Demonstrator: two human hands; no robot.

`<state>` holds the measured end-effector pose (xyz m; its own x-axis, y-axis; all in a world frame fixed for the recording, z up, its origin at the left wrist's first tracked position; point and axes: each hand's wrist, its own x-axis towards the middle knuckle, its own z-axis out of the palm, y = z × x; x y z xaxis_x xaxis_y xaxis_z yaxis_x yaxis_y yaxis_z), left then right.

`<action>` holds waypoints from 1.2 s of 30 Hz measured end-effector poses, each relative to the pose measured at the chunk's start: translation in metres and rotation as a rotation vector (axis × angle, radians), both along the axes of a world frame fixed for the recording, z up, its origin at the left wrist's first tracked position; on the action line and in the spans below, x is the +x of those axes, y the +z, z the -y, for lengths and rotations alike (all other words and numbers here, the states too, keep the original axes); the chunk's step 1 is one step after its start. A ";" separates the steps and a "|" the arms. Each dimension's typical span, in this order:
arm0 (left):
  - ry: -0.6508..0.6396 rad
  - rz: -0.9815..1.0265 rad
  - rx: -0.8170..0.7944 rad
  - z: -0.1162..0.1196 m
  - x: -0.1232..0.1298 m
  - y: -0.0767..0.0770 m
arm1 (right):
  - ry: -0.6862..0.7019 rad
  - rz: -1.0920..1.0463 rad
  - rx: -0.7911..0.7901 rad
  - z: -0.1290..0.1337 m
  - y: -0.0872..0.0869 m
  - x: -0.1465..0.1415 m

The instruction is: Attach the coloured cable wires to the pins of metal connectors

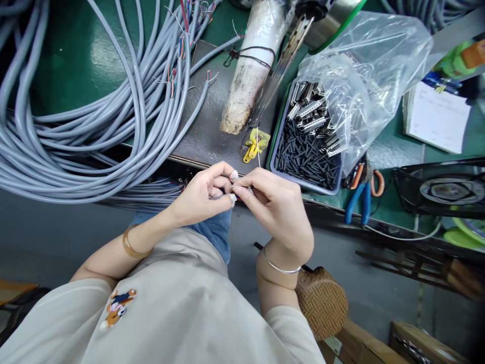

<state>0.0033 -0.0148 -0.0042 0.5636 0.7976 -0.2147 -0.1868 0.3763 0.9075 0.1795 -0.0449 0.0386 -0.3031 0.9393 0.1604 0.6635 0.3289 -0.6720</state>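
Observation:
My left hand (208, 191) and my right hand (273, 202) meet in front of the bench edge, fingertips nearly touching. White covers sit on the left thumb and forefinger tips. The left fingers are bent together, and whatever lies between them is too small and hidden to name. My right hand is pinched on a thin pale wire (258, 147), which rises from behind the knuckles toward the bench. A short bit of it shows at the fingertips. Just beyond the hands, small yellow tags (253, 146) lie on the dark board (212, 136).
Grey cables (125, 111) with stripped ends are heaped at left. A white wrapped post (248, 65) stands mid-bench. At right, a bin (273, 136) holds black tube pieces (306, 162) and metal connectors (314, 114) under a plastic bag (371, 71). Cutters (358, 202) and a fan (447, 189) sit beyond.

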 end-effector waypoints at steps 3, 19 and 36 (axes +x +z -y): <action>0.003 0.077 -0.043 0.000 -0.002 -0.001 | -0.057 -0.021 0.032 0.002 -0.001 -0.002; 0.144 0.115 0.147 -0.006 -0.012 -0.002 | -0.345 -0.417 -0.247 0.007 -0.019 -0.001; 0.396 -0.046 0.246 -0.013 -0.003 -0.001 | -0.508 -0.721 0.391 0.009 -0.022 -0.011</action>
<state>0.0002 -0.0022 -0.0055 0.2002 0.9797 -0.0097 -0.2299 0.0566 0.9716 0.1685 -0.0543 0.0168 0.4188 0.7720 0.4782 0.2590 0.4031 -0.8777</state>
